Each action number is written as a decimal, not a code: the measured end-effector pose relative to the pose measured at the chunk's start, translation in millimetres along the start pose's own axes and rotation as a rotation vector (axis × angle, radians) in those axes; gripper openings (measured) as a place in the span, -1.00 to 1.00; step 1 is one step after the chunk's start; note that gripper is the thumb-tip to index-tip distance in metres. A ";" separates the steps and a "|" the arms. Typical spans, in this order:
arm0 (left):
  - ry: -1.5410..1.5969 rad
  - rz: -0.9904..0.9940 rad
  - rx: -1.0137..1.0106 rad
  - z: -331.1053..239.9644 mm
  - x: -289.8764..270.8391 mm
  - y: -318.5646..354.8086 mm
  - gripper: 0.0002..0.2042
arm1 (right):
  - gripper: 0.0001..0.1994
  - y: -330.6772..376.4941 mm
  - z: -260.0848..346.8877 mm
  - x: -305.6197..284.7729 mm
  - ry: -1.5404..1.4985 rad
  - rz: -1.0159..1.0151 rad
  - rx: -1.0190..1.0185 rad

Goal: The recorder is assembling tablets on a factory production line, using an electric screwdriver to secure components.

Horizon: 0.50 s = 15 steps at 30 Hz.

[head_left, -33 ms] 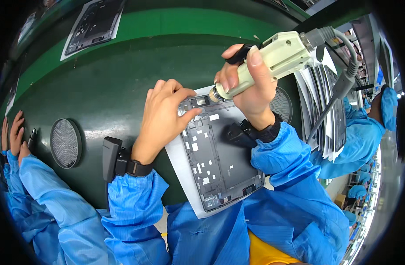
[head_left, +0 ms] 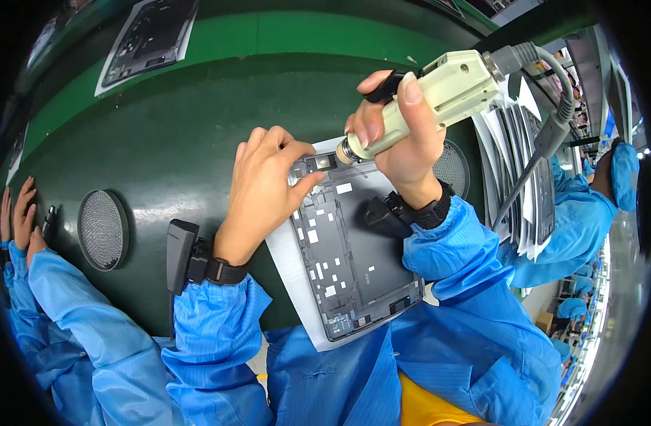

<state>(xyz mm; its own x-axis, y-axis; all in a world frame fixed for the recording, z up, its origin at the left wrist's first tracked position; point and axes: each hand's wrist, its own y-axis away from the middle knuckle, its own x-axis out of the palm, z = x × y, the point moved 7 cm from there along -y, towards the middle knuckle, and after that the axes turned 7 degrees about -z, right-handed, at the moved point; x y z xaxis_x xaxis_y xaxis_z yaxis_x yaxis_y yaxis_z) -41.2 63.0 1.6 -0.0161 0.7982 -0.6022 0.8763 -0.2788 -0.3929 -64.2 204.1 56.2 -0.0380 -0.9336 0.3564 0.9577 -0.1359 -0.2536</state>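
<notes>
My right hand (head_left: pixel 403 128) is wrapped round a cream electric screwdriver (head_left: pixel 439 99), with its thumb on top and a black lever under the fingers. The driver's brass-coloured nose meets the upper edge of a black tablet-like housing (head_left: pixel 382 248) with small white pads; the screw or bit beneath is hard to make out. At the housing's upper left corner rests my left hand (head_left: pixel 265 177), thumb and forefinger spread apart on the frame. A white sheet (head_left: pixel 290 273) lies under the housing. Black straps with small devices circle both wrists.
Round screw trays stand left (head_left: pixel 102 229) and right (head_left: pixel 452 169). A stack of housings and white sheets (head_left: pixel 521 170) rises at the right, crossed by the driver's grey cable (head_left: pixel 549 135). Another housing (head_left: pixel 148 39) lies at the far left. A co-worker's hands (head_left: pixel 20 213) rest at the left edge.
</notes>
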 end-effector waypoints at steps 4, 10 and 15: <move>-0.032 -0.062 -0.026 0.9 3.4 2.9 -0.77 | -0.63 -2.3 -4.7 -1.8 0.037 -0.016 0.016; -0.045 -0.054 -0.060 1.2 6.9 0.8 -0.79 | -0.59 -4.3 -8.2 -6.3 0.128 -0.018 0.028; -0.033 -0.093 -0.029 1.9 6.2 1.5 -0.81 | -0.54 -1.4 -11.7 -3.5 0.223 0.018 0.044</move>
<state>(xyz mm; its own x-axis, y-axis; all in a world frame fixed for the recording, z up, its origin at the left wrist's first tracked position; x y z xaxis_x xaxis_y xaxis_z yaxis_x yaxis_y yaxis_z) -40.8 66.5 -4.0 -0.1136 0.8015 -0.5871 0.8838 -0.1884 -0.4282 -68.8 203.7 44.7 -0.0781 -0.9866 0.1435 0.9701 -0.1084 -0.2171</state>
